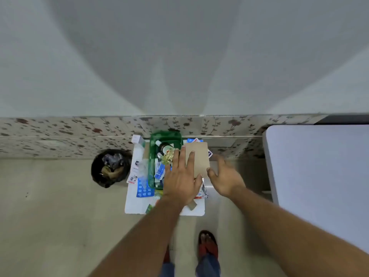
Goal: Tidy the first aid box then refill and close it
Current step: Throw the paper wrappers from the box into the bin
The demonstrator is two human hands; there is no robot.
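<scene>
Black bin bag lines a round waste bin (109,168) at far left, crumpled wrappers inside. Next right, a small white table (131,204), flat top, rounded corners, cluttered: white carton (137,141) at the back left, blue blister strip (144,189) near the front left. Green translucent plastic first aid box (154,144), open, sits mid-table at the back, holding a dark bottle (164,146) and mixed sachets. Left hand (182,179) reaches forward, palm down, fingers spread flat over the box's right edge and onto a plain brown cardboard packet (199,156), thumb under its near edge. Packet is flat, rectangular, matte, just right of the box. Right hand (224,176) holds the packet's near right corner, thumb pressed against it; fingers partly hidden behind it. Both forearms bare. Pale grey smooth tabletop (319,176) at far right. Floral-patterned wall strip behind.
</scene>
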